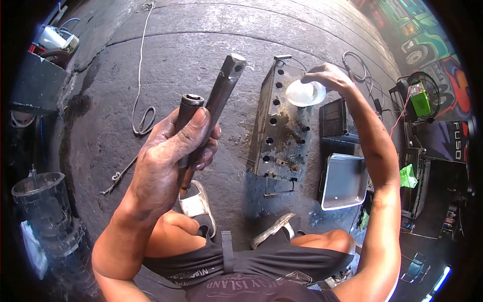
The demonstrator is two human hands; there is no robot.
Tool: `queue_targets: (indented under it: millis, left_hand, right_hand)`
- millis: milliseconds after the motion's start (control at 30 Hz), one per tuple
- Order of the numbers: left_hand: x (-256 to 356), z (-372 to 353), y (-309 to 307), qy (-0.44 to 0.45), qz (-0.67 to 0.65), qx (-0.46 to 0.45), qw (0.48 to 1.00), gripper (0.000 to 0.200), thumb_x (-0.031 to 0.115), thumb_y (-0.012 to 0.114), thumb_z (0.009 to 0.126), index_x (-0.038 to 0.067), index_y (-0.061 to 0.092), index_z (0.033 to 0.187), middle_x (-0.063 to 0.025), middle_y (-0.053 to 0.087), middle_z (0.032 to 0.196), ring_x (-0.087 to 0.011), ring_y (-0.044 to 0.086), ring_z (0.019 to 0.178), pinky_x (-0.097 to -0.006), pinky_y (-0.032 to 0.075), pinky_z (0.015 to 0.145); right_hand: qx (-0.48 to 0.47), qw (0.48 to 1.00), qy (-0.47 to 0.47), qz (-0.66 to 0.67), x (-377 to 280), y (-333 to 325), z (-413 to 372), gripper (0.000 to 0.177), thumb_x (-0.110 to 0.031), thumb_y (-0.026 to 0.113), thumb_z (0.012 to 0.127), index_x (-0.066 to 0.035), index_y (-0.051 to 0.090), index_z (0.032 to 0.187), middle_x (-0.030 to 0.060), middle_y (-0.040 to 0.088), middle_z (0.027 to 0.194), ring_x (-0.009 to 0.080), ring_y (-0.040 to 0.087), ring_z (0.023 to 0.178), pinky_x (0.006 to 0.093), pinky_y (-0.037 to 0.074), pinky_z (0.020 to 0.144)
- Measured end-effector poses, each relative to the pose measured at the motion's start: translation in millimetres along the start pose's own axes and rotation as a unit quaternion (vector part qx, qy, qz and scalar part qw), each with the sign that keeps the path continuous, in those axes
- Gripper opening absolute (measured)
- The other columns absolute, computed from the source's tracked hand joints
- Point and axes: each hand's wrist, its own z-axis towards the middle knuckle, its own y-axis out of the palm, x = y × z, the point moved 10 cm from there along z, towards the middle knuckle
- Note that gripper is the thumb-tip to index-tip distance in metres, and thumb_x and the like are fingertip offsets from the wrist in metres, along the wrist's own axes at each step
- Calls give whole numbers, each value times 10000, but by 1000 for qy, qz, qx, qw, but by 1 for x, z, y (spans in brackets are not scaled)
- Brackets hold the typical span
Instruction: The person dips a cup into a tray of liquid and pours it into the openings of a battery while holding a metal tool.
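Bar (221, 93) and tube (189, 106) stand side by side in the left hand (173, 143), over the floor (201, 60) left of the middle. The fingers and thumb are closed round both; the bar, its far end squared with a round hole, reaches farther up and right than the tube.

The right hand (329, 78) is over the right side of a pale tub (297, 94), its fingers bent and partly open; whether they grip the rim cannot be told. The tub is at the far right part of a long, stained box (289, 116).

The floor is rough grey concrete with dark stains and long joints across its far part. A painted wall (417, 25) with a truck picture rises far right. Farther right sit a fan (436, 98) and a green device (419, 100).

Counted: one bar, one tube, one tub and one long box, with six round holes visible along its left side. Right of the box are one black case (334, 118), then, nearer, one tray (344, 182). One pale rope (140, 75) runs down the left of the floor; one ribbed black cylinder (48, 201) stands at the near left. Two sandals (201, 202) are on the feet, near.
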Motion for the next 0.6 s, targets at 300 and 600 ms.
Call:
queue_targets:
  millis: [300,600]
  left_hand:
    - [-1,0,-2,1,-16,16,1000,364,369,454,972,16,531,927,-28,461,740,-99,435,641,-240,346,577]
    - [0,-1,-1,-2,-8,20,1000,366,372,449,974,21,537,922,-27,470,715,-97,436,628,-239,347,574]
  right_hand:
    - [16,998,-16,-53,-8,4,4,593,-567,671,620,-77,738,948,146,697,925,259,646,836,344,495,772]
    - [35,996,-28,-83,-17,2,2,624,-564,684,599,-36,733,927,177,693,895,277,654,821,354,501,772]
